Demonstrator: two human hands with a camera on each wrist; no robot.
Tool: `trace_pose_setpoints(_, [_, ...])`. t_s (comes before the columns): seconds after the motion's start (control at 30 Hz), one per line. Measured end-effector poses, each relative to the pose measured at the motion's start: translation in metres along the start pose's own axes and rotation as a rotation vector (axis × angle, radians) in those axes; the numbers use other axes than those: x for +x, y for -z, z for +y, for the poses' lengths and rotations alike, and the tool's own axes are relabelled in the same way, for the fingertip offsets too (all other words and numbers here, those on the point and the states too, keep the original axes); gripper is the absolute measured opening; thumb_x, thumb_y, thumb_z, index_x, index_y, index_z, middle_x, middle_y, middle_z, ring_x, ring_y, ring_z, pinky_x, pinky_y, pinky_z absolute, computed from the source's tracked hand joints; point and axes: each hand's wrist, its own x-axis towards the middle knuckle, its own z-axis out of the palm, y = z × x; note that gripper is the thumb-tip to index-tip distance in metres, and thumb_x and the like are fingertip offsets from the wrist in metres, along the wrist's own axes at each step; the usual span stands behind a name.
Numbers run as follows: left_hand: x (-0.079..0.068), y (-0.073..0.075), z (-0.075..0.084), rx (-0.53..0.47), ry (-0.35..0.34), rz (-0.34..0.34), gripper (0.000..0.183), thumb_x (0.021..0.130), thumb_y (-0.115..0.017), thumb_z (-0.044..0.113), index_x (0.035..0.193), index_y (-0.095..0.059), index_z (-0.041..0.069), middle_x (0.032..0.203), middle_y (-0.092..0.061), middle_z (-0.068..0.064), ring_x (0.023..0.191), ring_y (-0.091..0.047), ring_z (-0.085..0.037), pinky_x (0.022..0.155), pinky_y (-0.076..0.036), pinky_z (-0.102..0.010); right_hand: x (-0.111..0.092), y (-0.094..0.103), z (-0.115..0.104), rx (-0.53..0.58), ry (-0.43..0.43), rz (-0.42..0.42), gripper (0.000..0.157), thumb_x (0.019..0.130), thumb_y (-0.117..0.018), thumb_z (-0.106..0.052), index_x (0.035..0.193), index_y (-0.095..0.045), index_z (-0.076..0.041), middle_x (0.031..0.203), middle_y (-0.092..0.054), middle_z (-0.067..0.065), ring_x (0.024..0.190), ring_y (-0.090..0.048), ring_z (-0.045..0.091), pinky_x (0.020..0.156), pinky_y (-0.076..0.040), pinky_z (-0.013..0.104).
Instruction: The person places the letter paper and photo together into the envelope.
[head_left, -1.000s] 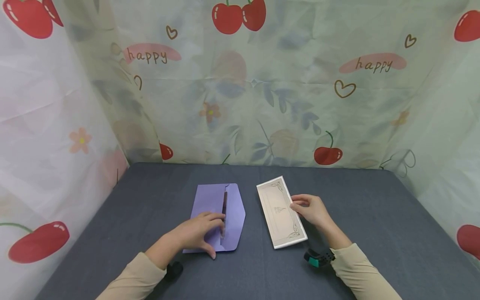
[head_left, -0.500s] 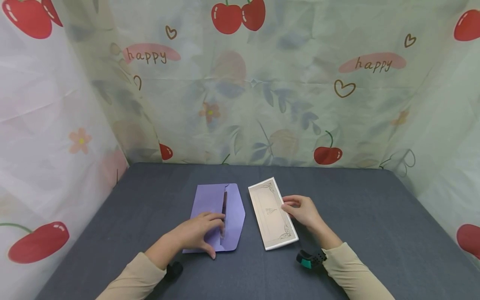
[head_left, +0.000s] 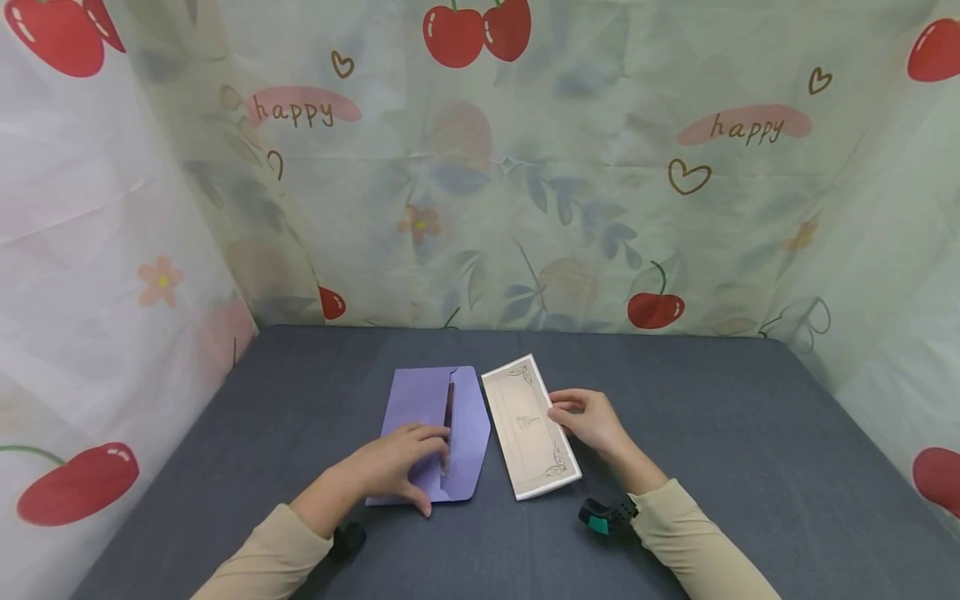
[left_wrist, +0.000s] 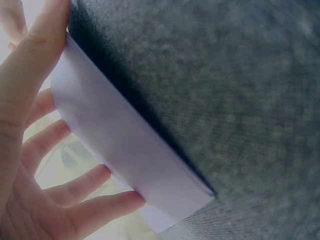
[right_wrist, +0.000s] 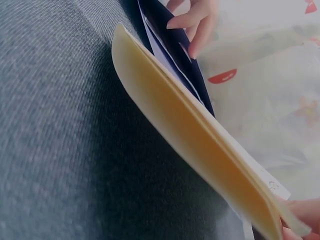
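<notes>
A purple envelope (head_left: pixel 416 400) lies on the table with its pointed flap opened out to the right and a dark slit along its mouth. My left hand (head_left: pixel 393 458) rests on it, fingertips at the slit and thumb by the near edge. In the left wrist view its fingers (left_wrist: pixel 92 185) are spread and touch the envelope (left_wrist: pixel 115 130). My right hand (head_left: pixel 596 421) pinches the right edge of a long cream folded card (head_left: pixel 528 433) with a printed ornamental border. The card is tilted, its upper left corner close to the flap; the right wrist view shows its layered edge (right_wrist: pixel 195 135).
A dark grey cloth covers the table (head_left: pixel 675 375). Patterned curtains (head_left: pixel 480 167) with cherries and hearts hang at the back and sides. Black straps (head_left: pixel 611 517) with a teal piece sit below the right wrist, and a dark device (head_left: pixel 348 540) is under the left.
My right hand has moved left with the folded card, bringing it close to the envelope's flap. The left hand and the envelope have stayed in place.
</notes>
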Motion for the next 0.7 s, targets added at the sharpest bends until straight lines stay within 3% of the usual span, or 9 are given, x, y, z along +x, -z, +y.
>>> trace_pose_setpoints(0.7, [0.002, 0.003, 0.002, -0.013, 0.037, -0.035, 0.063, 0.060, -0.081, 0.047, 0.109, -0.056, 0.016, 0.138, -0.048, -0.010, 0.125, -0.045, -0.036, 0.101, -0.041, -0.048, 0.005, -0.022, -0.004, 0.030, 0.004, -0.029, 0.027, 0.083, -0.066, -0.005, 0.108, -0.065, 0.003, 0.091, -0.070, 0.015, 0.069, -0.060, 0.009, 0.061, -0.053, 0.025])
